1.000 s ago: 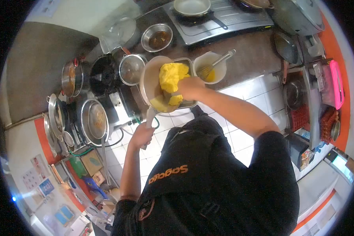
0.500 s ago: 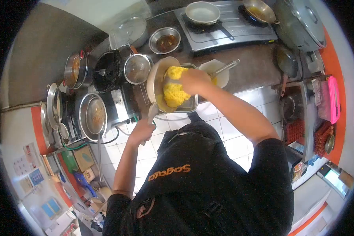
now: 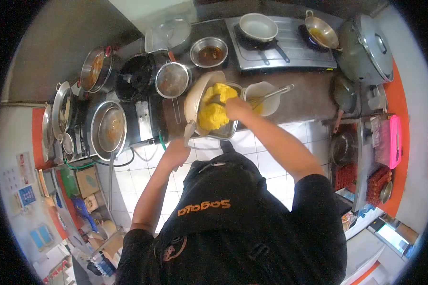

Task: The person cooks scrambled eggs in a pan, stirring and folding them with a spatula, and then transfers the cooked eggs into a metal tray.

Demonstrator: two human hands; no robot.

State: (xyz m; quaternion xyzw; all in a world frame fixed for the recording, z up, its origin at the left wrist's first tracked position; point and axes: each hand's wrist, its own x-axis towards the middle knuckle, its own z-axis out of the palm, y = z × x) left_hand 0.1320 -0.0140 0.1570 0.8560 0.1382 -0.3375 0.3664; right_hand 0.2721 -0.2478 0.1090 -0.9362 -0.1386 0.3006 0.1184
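Observation:
My left hand is closed around the handle of a pale pan, which is tilted on its side above a rectangular metal tray. A thick mass of yellow scrambled egg fills the pan's mouth and hangs toward the tray. My right hand is closed on a grey utensil pressed against the egg; its exact kind is hard to make out. Just right of the tray, a white bowl holds some yellow liquid and a wire whisk.
Left of the pan lies a sieve, with a metal bowl of brown liquid behind it. A stove at the back carries a white frying pan and a small wok. A large lidded pot stands right.
The pan is tipped more onto its side, and the egg has slid toward the tray. My right hand and the utensil have shifted within the egg. The whole view has turned slightly.

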